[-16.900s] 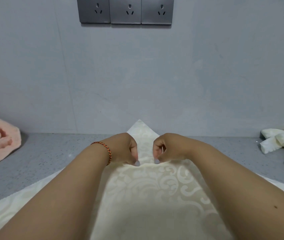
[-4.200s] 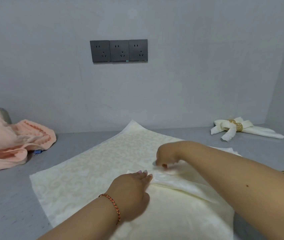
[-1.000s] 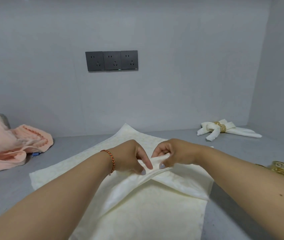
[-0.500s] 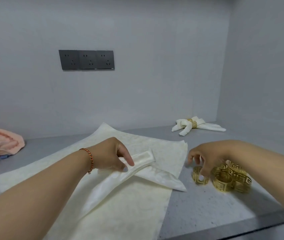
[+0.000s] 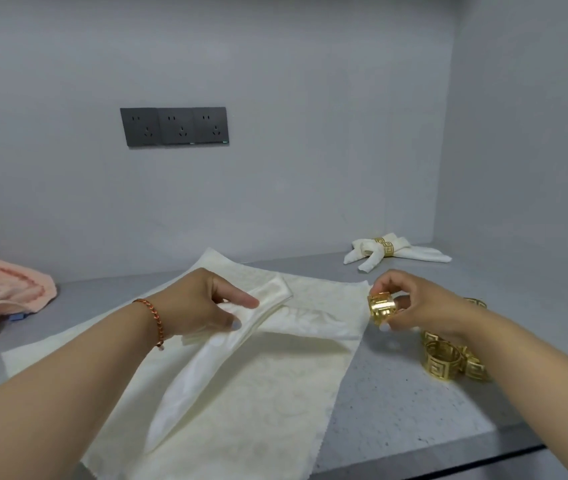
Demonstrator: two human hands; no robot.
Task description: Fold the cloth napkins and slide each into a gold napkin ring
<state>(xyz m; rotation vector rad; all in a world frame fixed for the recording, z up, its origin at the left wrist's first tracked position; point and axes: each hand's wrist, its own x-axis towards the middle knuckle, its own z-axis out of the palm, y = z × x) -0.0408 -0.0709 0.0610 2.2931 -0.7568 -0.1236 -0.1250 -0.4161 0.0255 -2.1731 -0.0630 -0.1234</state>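
A cut-out gold metal napkin ring [image 5: 382, 307] is now lifted, pinched by the right hand [image 5: 414, 304]; the folded cream damask napkin [image 5: 227, 336] is pinched by the left hand [image 5: 199, 306].

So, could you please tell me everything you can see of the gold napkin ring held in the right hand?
The shiny gold metal napkin ring is a short open band with a cut-out Greek-key pattern. The right hand pinches it between fingertips and thumb, lifted above the grey speckled counter, its opening turned roughly toward the folded cream cloth napkin that the left hand grips. No cloth passes through it yet.
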